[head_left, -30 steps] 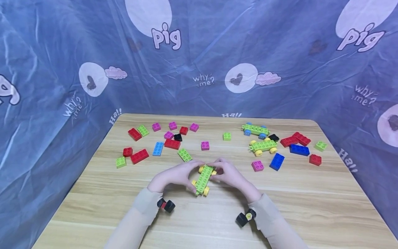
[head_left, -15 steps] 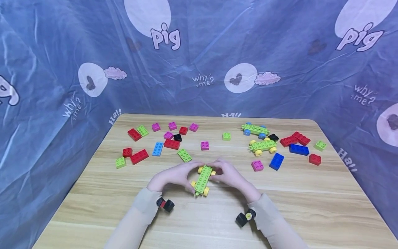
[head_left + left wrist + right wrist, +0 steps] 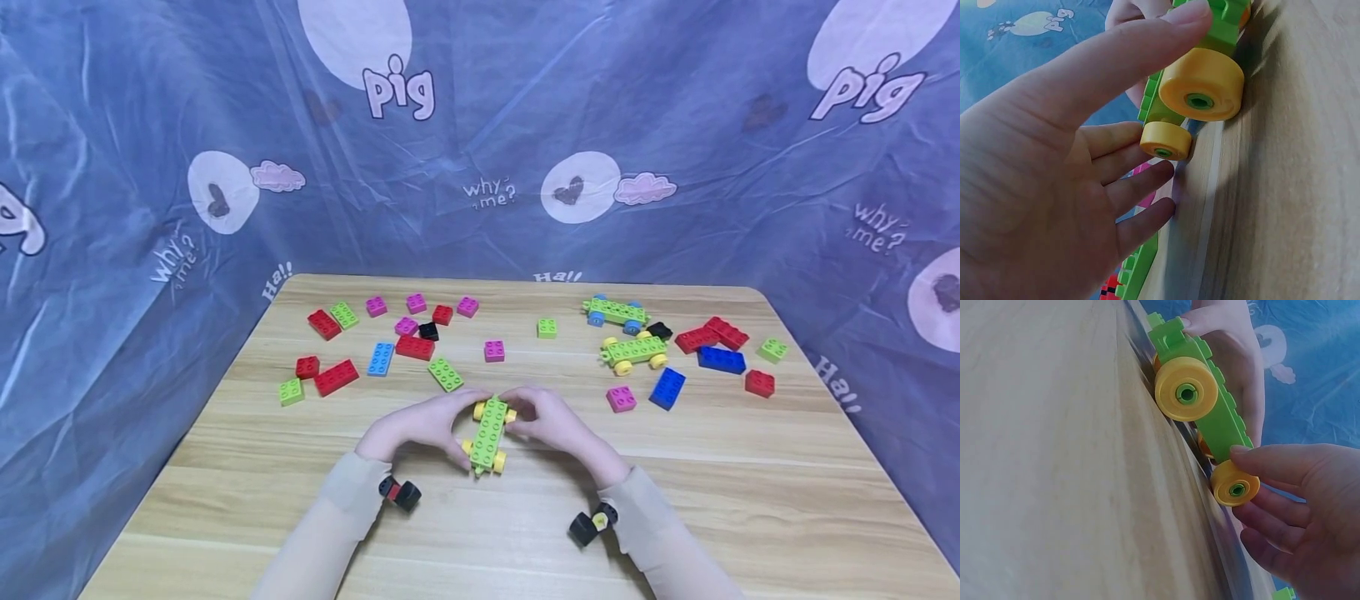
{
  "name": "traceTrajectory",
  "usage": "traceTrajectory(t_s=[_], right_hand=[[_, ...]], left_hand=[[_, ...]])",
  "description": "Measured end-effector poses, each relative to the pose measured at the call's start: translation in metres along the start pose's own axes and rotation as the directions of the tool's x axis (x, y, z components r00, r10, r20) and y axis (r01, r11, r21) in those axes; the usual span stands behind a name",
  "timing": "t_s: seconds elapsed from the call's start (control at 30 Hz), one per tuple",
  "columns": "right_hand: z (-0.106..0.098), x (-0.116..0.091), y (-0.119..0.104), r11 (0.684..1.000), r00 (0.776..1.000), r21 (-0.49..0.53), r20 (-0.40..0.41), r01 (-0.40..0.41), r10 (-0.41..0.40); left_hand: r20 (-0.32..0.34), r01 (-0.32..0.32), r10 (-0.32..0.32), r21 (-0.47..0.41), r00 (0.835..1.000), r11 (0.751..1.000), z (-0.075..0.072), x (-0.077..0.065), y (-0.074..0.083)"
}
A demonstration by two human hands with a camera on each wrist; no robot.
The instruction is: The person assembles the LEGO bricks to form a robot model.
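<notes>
A green wheeled building-block car base (image 3: 489, 435) with yellow wheels stands on the wooden table between both hands, its long side running away from me. My left hand (image 3: 423, 419) spans its left side, thumb at the near end and fingers by the far end. In the left wrist view the thumb rests on the green body above a yellow wheel (image 3: 1200, 84). My right hand (image 3: 553, 421) holds the far end from the right. The right wrist view shows its thumb (image 3: 1272, 464) against the green side, fingers behind the far yellow wheel (image 3: 1235, 483).
Two more car bases, one with blue wheels (image 3: 617, 312) and one with yellow wheels (image 3: 633, 352), stand at the back right. Loose blocks lie left and right, including a green block (image 3: 446, 375) just beyond my left hand and a pink block (image 3: 621, 400). A patterned blue cloth (image 3: 480, 233) hangs behind.
The car base has turned slightly, its far end swinging a little left, so it points more straight away from me. Both hands stay around it, nearly in place.
</notes>
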State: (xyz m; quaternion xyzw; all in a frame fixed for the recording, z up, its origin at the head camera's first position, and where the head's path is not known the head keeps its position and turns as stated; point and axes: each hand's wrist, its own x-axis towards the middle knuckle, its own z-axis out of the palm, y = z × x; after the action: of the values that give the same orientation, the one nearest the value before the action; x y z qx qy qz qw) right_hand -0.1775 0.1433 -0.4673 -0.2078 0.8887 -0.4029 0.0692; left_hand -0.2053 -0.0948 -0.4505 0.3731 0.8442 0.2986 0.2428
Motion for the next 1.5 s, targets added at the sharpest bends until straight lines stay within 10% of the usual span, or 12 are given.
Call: traceTrajectory(t_s=[1.0, 1.5], right_hand=[[-0.008, 0.004, 0.001, 0.999, 1.0, 0.04, 0.008, 0.008, -0.008], [-0.012, 0.034, 0.017, 0.992, 0.994, 0.126, -0.113, 0.013, 0.001]], left_hand=[[-0.033, 0.017, -0.016, 0.029, 0.999, 0.999, 0.003, 0.001, 0.001], [-0.038, 0.02, -0.018, 0.047, 0.999, 0.999, 0.005, 0.0, 0.004]])
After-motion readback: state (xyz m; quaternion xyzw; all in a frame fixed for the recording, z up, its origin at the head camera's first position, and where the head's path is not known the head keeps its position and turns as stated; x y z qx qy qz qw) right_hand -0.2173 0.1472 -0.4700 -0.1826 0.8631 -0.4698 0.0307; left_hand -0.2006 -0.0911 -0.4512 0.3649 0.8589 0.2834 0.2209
